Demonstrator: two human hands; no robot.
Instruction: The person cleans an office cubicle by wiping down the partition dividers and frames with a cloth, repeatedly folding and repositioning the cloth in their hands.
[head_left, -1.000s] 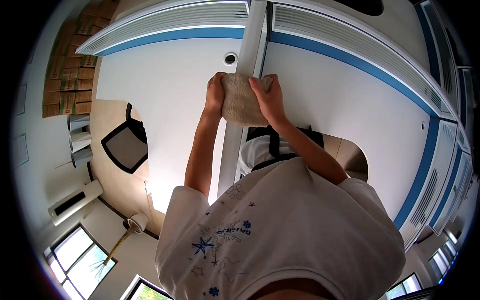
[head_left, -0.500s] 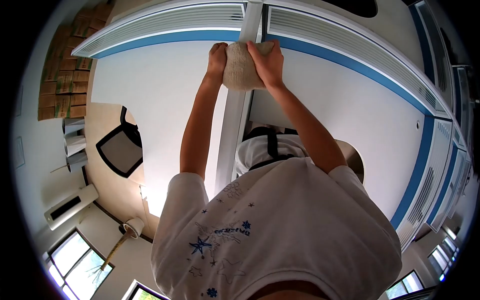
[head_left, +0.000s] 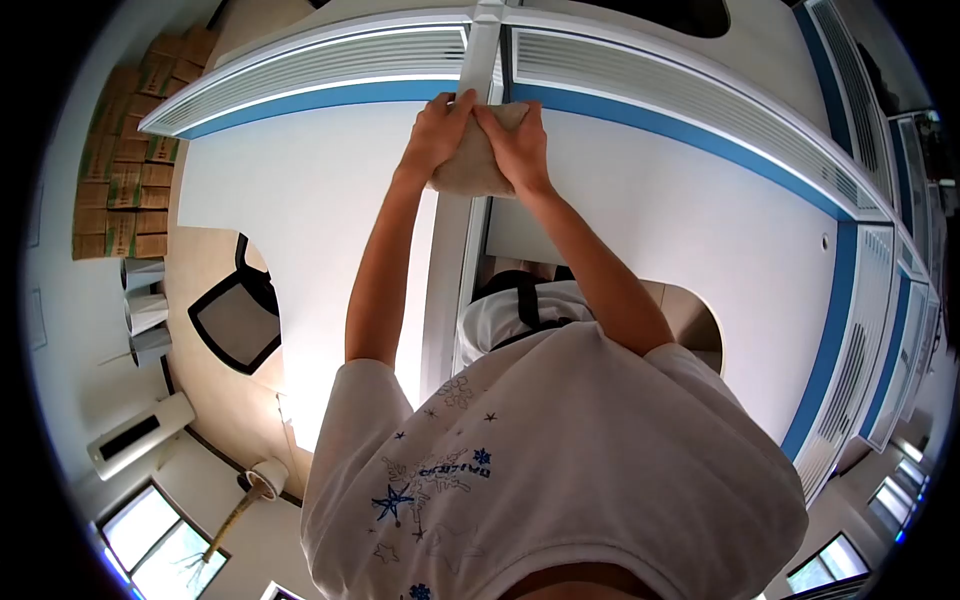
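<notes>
A beige cloth (head_left: 472,172) lies over the top of the white partition rail (head_left: 452,265), bunched and draping down on the near side. My left hand (head_left: 437,133) is closed on the cloth's left side, with its fingers reaching over the top edge. On the other side, my right hand (head_left: 519,147) grips the cloth, its thumb pointing in toward the left hand. The two hands almost meet at the top of the cloth. Some of the fingertips are hidden behind the cloth.
White desktops (head_left: 640,200) lie on both sides of the rail, edged by louvred panels with a blue strip (head_left: 320,96). A mesh-backed chair (head_left: 238,318) stands at the left. Stacked cardboard boxes (head_left: 122,190) and a potted plant (head_left: 265,480) are farther off.
My left hand has shifted inward over the cloth, closer to the right hand. The cloth looks narrower at the top, and hands and rail sit slightly lower and left in view.
</notes>
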